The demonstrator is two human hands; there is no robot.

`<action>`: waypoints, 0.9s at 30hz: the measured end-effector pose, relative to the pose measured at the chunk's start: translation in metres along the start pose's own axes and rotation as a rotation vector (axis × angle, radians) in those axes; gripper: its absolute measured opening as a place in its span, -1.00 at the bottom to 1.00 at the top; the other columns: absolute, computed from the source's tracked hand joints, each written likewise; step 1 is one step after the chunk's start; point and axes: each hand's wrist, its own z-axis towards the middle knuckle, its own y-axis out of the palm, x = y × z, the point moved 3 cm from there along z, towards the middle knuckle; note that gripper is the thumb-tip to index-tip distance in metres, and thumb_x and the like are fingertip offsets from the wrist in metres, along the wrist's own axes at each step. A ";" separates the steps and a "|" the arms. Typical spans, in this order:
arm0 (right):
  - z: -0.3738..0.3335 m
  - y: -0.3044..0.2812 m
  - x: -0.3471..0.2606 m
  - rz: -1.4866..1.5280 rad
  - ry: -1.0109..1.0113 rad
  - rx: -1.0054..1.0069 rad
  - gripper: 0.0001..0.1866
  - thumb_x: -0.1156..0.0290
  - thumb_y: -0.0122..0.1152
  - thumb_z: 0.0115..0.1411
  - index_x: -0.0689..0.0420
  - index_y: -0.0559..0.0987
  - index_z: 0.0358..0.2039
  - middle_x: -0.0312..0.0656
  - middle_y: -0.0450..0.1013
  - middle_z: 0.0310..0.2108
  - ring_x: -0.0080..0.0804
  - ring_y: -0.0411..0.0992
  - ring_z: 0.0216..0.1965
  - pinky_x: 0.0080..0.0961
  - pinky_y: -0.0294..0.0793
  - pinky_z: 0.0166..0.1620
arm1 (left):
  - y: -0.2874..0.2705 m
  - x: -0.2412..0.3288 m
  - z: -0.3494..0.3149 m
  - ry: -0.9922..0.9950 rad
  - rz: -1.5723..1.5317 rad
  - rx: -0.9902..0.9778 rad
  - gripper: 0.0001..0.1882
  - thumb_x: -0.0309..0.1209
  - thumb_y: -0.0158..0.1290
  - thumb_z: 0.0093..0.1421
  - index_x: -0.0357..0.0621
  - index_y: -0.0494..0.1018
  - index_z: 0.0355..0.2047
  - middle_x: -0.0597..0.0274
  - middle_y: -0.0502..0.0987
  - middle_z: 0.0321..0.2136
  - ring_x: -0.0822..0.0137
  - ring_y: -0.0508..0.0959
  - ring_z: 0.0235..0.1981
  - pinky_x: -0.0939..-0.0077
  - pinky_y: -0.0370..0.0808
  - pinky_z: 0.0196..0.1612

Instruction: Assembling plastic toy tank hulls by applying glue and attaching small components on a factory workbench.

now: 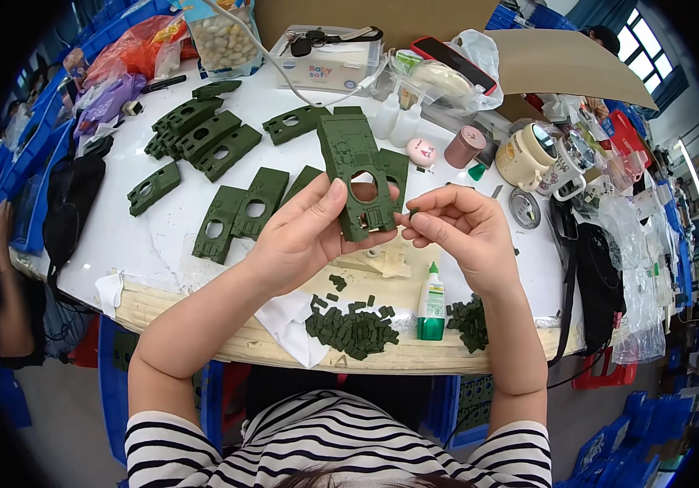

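Your head-worn fisheye looks down and forward across the table (154, 244), from close above your left hand (297, 236) and your right hand (467, 236), bending straight edges.

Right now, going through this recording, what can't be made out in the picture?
Head view, all three:
Small dark green piece: mostly covered by the right hand.
Green shell in the left hand: underside faces away.
Lower-left blue bin: contents partly hidden by the table.

At six o'clock, the person wears a white shirt (341, 435) with narrow black stripes. The left sleeve (167, 447), toward seven o'clock, and right sleeve (516, 451), toward five, are short and striped alike. The left hand (301, 224) and right hand (470, 236) are bare.
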 end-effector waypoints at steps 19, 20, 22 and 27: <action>-0.011 0.016 -0.012 -0.447 -0.364 0.069 -0.92 0.52 0.34 0.02 0.16 0.62 -0.43 -0.18 0.42 -0.11 -0.33 0.42 -0.05 -0.36 0.27 0.14 | 0.007 -0.004 -0.001 0.042 0.087 -0.001 -0.53 -0.31 -0.31 0.44 -0.05 -0.04 0.31 0.13 0.22 0.22 0.28 0.29 0.22 0.22 0.32 0.24; -0.011 0.016 -0.010 -0.456 -0.364 0.067 -0.92 0.51 0.35 0.01 0.16 0.62 -0.44 -0.18 0.42 -0.11 -0.32 0.41 -0.03 -0.36 0.27 0.14 | 0.008 -0.006 -0.003 0.043 0.096 0.001 -0.53 -0.31 -0.30 0.44 -0.05 -0.04 0.31 0.14 0.22 0.21 0.29 0.28 0.23 0.24 0.33 0.23; -0.010 0.017 -0.004 -0.456 -0.372 0.073 -0.89 0.48 0.36 -0.03 0.16 0.61 -0.45 -0.15 0.42 -0.11 -0.30 0.38 0.01 -0.37 0.27 0.12 | 0.009 -0.009 -0.006 0.037 0.113 0.016 -0.52 -0.30 -0.29 0.44 -0.03 -0.05 0.32 0.14 0.20 0.22 0.29 0.28 0.23 0.25 0.33 0.21; -0.009 0.017 0.000 -0.442 -0.336 0.067 -0.89 0.46 0.36 -0.02 0.17 0.61 -0.46 -0.11 0.42 -0.12 -0.29 0.38 -0.01 -0.37 0.28 0.10 | 0.007 -0.013 -0.008 0.004 0.185 0.015 -0.49 -0.29 -0.26 0.43 -0.03 -0.06 0.33 0.11 0.15 0.25 0.28 0.27 0.23 0.26 0.33 0.18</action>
